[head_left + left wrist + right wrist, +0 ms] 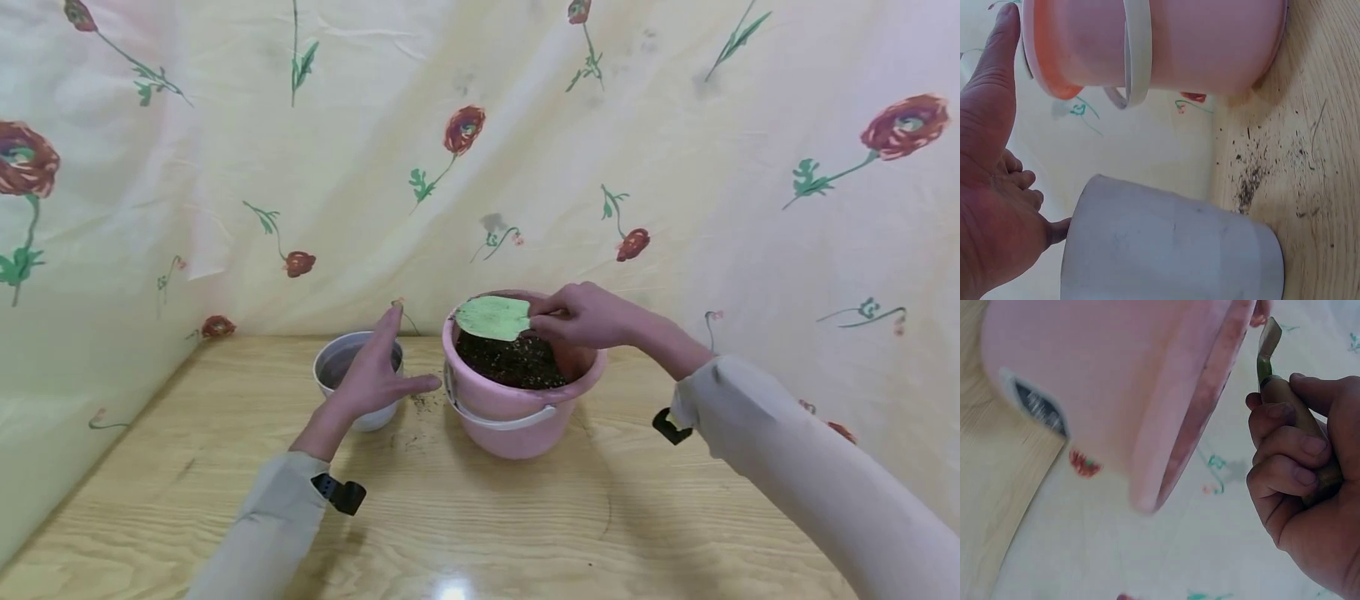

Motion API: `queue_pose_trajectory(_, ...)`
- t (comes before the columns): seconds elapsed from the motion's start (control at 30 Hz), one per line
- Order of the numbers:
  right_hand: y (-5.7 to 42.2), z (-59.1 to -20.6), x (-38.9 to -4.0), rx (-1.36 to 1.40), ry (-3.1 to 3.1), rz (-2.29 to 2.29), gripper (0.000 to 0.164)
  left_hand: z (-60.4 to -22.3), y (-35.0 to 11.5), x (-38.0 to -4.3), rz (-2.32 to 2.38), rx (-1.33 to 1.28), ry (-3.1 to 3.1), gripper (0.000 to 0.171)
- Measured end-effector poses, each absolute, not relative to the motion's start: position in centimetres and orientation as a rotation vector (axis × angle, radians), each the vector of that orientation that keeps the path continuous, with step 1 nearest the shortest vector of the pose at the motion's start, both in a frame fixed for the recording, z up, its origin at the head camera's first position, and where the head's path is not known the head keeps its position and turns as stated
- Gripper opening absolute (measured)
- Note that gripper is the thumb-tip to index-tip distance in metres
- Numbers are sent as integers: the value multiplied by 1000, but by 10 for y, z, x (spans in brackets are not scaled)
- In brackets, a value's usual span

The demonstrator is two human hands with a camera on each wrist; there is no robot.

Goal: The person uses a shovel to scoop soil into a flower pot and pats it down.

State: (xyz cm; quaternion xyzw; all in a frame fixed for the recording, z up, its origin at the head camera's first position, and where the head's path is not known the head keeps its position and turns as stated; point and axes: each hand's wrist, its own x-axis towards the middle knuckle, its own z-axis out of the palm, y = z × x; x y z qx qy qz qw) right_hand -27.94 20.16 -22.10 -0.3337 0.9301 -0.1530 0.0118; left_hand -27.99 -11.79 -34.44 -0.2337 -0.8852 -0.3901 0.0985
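My right hand grips a small trowel by its wooden handle, fingers curled round it. The trowel's light green blade points left above the pink bucket, over its left rim. Dark soil lies inside the bucket. Over the right side of a whitish pot, my left hand is spread, thumb out toward the bucket. In the left wrist view a finger reaches the rim of the pot; whether it touches cannot be told. The hand partly hides the pot's inside.
Both containers stand on a wooden table near its back edge. Spilled soil crumbs lie between them. A white handle hangs across the bucket's front. Behind rises a cloth with red flowers.
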Motion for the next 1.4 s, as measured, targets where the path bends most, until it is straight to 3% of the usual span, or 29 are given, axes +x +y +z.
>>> queue_pose_trajectory(0.43, 246, -226, -262, -917, 2933, -471, 25, -331, -96, -279, -1208, -804, -2591, 119)
queue_pose_trajectory(0.63, 251, -229, -264, -905, 2916, -415, 23, -327, -78, -281, -1320, -828, -2599, 108)
queue_pose_trajectory(0.9, 252, -224, -269, -862, 2855, -320, 22, -320, -58, -286, -1279, -1053, -2579, 88)
queue_pose_trajectory(1.07, 254, -222, -272, -811, 2839, -314, 20, -318, -56, -287, -1218, -1065, -2631, 96)
queue_pose_trajectory(1.4, 252, -222, -280, -734, 2806, -360, 20, -318, -53, -289, -1203, -1100, -2595, 94)
